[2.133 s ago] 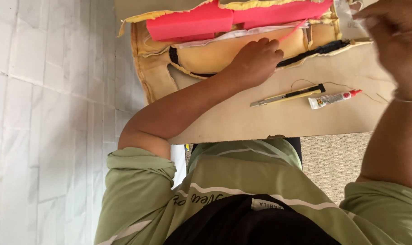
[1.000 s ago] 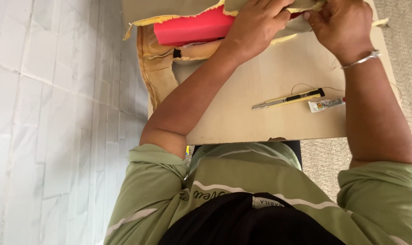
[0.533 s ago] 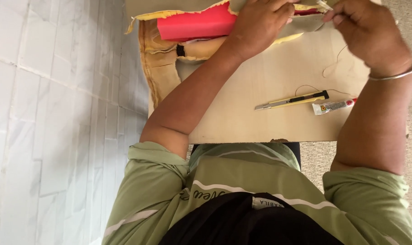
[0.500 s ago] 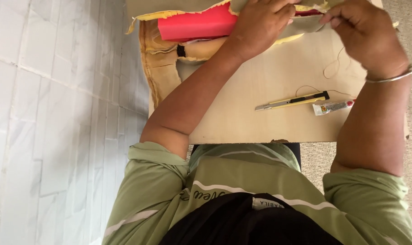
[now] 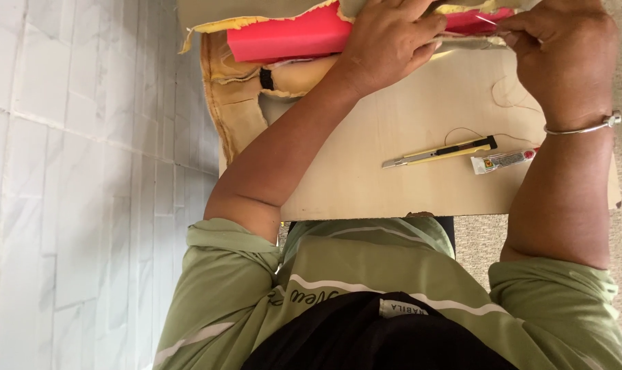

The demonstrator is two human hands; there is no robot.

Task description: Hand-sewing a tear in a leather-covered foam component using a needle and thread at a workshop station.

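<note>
Red foam pad (image 5: 290, 38) in frayed tan cover, left hand (image 5: 390, 41) fingers pressing it, right hand (image 5: 564, 51) fingers pinching needle (image 5: 487, 20)

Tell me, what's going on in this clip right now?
A person sits at a wooden board. Their left hand presses on a red foam piece in tan fabric, while the right hand pinches a needle at its edge. A utility knife and small tube lie untouched nearby.

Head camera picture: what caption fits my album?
Left hand presses red foam; right hand pinches a needle above a wooden board.
</note>
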